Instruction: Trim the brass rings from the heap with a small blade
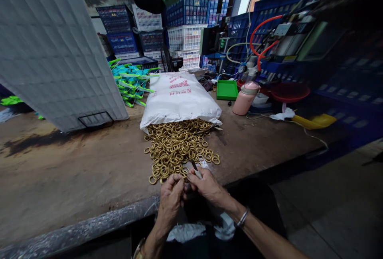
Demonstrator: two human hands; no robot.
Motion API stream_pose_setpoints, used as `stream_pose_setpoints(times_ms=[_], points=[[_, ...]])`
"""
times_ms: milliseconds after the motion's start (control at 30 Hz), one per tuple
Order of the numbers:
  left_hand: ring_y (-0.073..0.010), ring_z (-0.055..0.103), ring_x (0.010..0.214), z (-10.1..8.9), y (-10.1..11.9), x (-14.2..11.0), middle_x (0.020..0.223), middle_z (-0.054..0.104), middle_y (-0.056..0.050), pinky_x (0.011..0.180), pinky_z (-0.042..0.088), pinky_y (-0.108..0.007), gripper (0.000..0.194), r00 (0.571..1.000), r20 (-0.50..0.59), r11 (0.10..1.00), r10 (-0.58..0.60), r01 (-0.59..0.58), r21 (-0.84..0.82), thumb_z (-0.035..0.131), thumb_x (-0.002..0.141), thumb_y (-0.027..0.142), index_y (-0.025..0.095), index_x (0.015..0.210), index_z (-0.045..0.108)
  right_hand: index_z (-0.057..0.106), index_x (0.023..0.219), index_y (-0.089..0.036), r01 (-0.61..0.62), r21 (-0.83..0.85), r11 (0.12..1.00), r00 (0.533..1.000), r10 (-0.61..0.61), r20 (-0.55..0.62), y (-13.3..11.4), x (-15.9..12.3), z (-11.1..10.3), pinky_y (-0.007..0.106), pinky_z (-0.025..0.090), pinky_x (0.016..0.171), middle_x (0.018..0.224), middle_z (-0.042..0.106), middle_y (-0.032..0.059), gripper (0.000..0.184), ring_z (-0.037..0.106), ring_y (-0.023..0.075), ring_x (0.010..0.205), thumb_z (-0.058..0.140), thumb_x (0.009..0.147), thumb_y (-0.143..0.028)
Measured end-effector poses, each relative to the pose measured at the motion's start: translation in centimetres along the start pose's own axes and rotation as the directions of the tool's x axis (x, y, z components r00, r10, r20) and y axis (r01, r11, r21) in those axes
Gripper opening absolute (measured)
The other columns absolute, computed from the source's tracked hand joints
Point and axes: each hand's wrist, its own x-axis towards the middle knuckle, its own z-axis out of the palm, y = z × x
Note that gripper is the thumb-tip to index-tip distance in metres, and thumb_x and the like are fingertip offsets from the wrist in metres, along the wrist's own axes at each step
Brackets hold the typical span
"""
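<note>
My left hand (172,195) is closed at the table's front edge, thumb and fingers pinched together. A gold-coloured ring (184,177) shows partly at its fingertips; the fingers cover most of it. Close beside it, my right hand (209,187) is closed around a small knife (196,170), a slim tool with a dark end and a pale grey part pointing up and away. Just beyond both hands lies a heap of gold-coloured rings (176,147). They spill from the mouth of a white sack (182,103) with red print, which lies on its side.
On the wooden table (98,171) a grey ribbed panel (60,51) stands at left. Green and blue plastic pieces (131,81) lie behind it. Rightward are a green tray (226,90), a pink bottle (245,98), a yellow scoop (317,121) and a machine with red hoses (287,32).
</note>
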Motion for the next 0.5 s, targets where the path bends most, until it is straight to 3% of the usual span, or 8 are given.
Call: stream_pose_setpoints(times_ms=[267,500], points=[[-0.004,0.04,0.04,-0.01,0.56,-0.21,0.056,0.052,0.004,0.036,0.027,-0.014,0.027,0.996,0.076,0.997,0.039,-0.044,0.067,0.058,0.073,0.042,0.016,0.072,0.052,0.045,0.06,-0.018,0.041,-0.06,0.997,0.999,-0.042,-0.025,0.09,0.06,0.29,0.019,0.032,0.046,0.05,0.046,-0.0046,0.024,0.041,0.0077,0.047,0.044,0.079,-0.033],[-0.0043,0.04,0.038,0.22,0.65,-0.29,0.055,0.052,0.005,0.034,0.026,-0.014,0.029,1.0,0.022,0.996,0.009,-0.011,0.084,0.059,0.069,0.044,0.016,0.075,0.053,0.046,0.062,-0.018,0.075,-0.214,0.974,0.992,-0.096,-0.085,-0.28,0.22,0.28,0.02,0.032,0.049,0.051,0.045,-0.0055,0.017,0.041,0.0088,0.051,0.046,0.075,-0.029]])
